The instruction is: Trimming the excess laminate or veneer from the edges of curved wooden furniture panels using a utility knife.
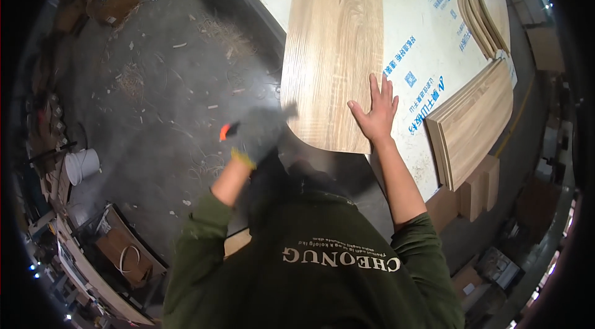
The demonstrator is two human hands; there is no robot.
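Note:
A long wood-grain board (334, 56) with a rounded near-left corner lies on the white-topped table (421, 75) and overhangs its left and near edges. My bare right hand (379, 113) rests on the board's right side, fingers spread. My left hand (257, 134), in a grey glove with a yellow cuff, is beside the rounded corner. It is smeared by motion. An orange-and-black tool (225, 131) sticks out of its left side; the rest is hidden in the glove. Whether the tool touches the board's edge is too blurred to tell.
Stacked wood-grain boards (474, 124) lie on the table's right side, with curved boards (480, 10) beyond them. Shavings (226, 38) and scraps litter the grey floor at left. A white bucket (82, 166) stands at far left, near a brown carton (124, 254).

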